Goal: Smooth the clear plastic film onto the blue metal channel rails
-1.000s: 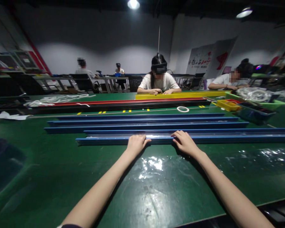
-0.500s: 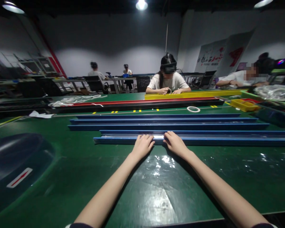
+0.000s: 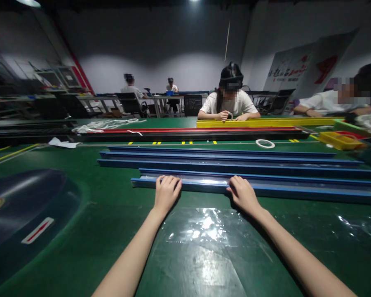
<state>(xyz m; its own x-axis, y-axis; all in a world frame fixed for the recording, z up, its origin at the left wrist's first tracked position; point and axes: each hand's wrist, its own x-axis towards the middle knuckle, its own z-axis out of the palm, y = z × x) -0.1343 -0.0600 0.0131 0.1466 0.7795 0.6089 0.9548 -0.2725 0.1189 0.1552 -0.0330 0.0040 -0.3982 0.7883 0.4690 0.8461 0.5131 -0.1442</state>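
A long blue channel rail (image 3: 204,187) lies across the table in front of me, its trough facing up. My left hand (image 3: 167,192) is on it near the left end, fingers bent over the near wall into the trough and thumb at the outer side. Further right, my right hand (image 3: 243,192) grips the same near wall with curled fingers. Between the hands the trough floor shines. Whether anything thin lies under the fingertips is hidden. Behind this rail, more blue rails (image 3: 235,166) lie side by side.
A white tape ring (image 3: 265,143) and red-and-black rails (image 3: 188,134) lie farther back. Opposite, a co-worker (image 3: 228,99) leans over a yellow rail (image 3: 266,123). Yellow bin (image 3: 338,141) at right; dark blue curved object (image 3: 27,210) at left. Clear film (image 3: 200,235) covers the near table.
My hands have moved apart along the blue rail, the left one toward its left end, the right one slightly rightward. The view has shifted a little.
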